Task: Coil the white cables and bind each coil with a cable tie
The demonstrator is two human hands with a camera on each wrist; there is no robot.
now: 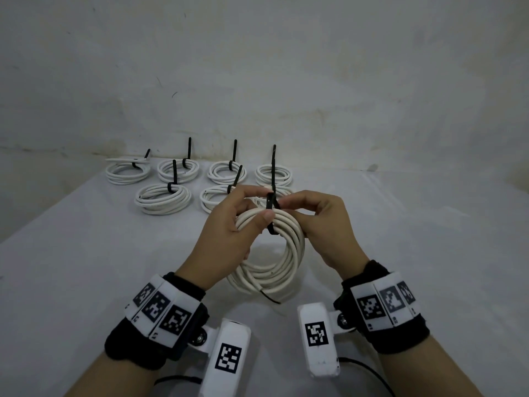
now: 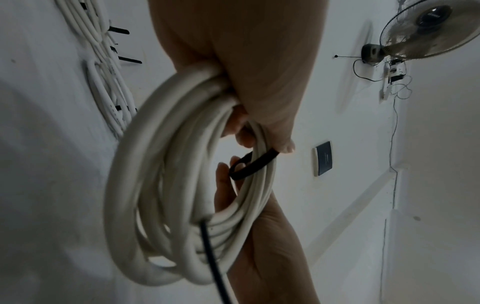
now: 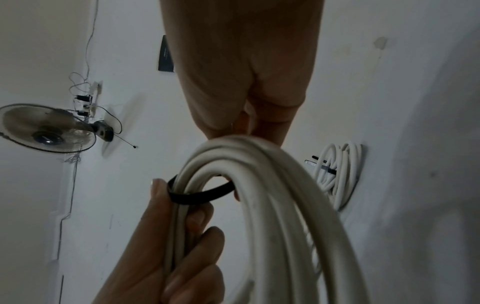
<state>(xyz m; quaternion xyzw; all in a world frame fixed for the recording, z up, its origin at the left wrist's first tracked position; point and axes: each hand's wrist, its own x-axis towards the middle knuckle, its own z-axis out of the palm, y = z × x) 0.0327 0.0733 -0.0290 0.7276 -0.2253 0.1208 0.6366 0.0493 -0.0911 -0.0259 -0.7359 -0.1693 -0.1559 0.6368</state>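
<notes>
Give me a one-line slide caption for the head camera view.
Both hands close a black cable tie around a white cable coil, with tied coils behind.

We see a pale grey table [image 1: 86, 253] set against a stained, scuffed whitish wall [image 1: 257, 67] in dim, flat light. On another white wall hangs a fan [image 2: 426, 30] beside a tangle of thin wires [image 2: 394, 82], with a dark rectangular panel [image 2: 323, 158] mounted nearby.
</notes>
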